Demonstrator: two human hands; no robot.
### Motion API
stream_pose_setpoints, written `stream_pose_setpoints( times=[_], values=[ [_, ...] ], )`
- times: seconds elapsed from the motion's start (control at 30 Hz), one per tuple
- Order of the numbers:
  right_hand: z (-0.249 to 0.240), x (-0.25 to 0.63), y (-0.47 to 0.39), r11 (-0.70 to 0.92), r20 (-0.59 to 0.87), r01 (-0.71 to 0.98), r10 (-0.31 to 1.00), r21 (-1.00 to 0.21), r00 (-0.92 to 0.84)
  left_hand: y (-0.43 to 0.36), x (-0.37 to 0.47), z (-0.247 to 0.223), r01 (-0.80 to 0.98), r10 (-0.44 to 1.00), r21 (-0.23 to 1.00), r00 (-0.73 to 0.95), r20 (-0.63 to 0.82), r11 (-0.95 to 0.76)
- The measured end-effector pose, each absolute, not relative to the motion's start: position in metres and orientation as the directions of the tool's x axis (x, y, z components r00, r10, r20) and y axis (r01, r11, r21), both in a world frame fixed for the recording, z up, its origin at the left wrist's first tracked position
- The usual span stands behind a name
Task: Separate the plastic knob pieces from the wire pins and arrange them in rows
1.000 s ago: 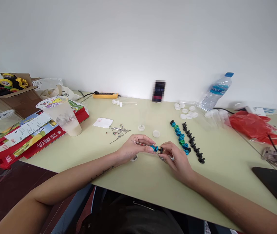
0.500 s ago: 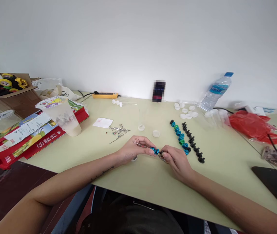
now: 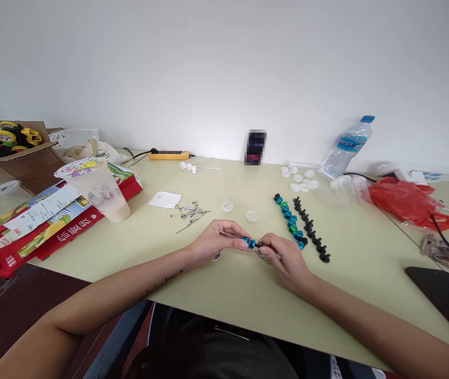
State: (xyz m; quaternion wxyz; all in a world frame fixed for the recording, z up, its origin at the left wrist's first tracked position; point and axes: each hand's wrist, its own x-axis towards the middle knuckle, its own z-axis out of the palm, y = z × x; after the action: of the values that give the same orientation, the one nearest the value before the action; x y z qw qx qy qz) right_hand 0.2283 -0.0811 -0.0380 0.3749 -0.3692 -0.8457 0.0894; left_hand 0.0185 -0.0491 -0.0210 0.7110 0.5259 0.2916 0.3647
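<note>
Between the thumb and fingers of my left hand (image 3: 224, 241) is a small shiny blue part (image 3: 250, 242), with thin wire-like leads running back over the palm. My right hand (image 3: 285, 259) pinches a short black piece (image 3: 259, 245) that meets the blue part's right end. Below the right fingers shows a silvery ridged bundle (image 3: 263, 256), partly hidden. A small round object (image 3: 217, 257) lies half covered under my left hand. Beyond the hands, a row of blue and green parts (image 3: 289, 218) runs beside a row of black pieces (image 3: 310, 231).
A heap of thin-leaded components (image 3: 193, 211) lies near a white paper slip (image 3: 165, 199). Two white caps (image 3: 251, 216) sit ahead of my hands, with several more caps (image 3: 305, 185) farther back. A drink cup (image 3: 108, 192) stands left; a water bottle (image 3: 348, 147) leans on the wall.
Both hands keep their grip, the blue part and black piece still end to end. The whole view has shifted slightly; the things on the table lie as before.
</note>
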Motion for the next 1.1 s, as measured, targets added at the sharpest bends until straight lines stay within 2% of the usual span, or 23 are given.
stream_pose_setpoints(
  times=[0.3,0.47,0.63,1.1],
  values=[
    [-0.0356,0.2286,-0.0812,0.690,0.530,0.533,0.721,-0.490,-0.446,-0.0507,0.0195,-0.0202,-0.201,0.817,0.962,0.576,-0.039,0.187],
    [-0.0369,0.2280,-0.0812,0.712,0.553,0.544,0.696,-0.445,-0.458,-0.0492,0.0189,-0.0207,-0.215,0.824,0.960,0.565,-0.028,0.180],
    [-0.0422,0.2266,-0.0804,0.726,0.614,0.520,0.675,-0.450,-0.410,-0.0467,0.0173,-0.0217,-0.232,0.837,0.960,0.546,-0.002,0.154],
    [-0.0358,0.2273,-0.0803,0.699,0.537,0.562,0.708,-0.441,-0.459,-0.0484,0.0181,-0.0203,-0.196,0.824,0.967,0.567,-0.023,0.162]
  ],
)
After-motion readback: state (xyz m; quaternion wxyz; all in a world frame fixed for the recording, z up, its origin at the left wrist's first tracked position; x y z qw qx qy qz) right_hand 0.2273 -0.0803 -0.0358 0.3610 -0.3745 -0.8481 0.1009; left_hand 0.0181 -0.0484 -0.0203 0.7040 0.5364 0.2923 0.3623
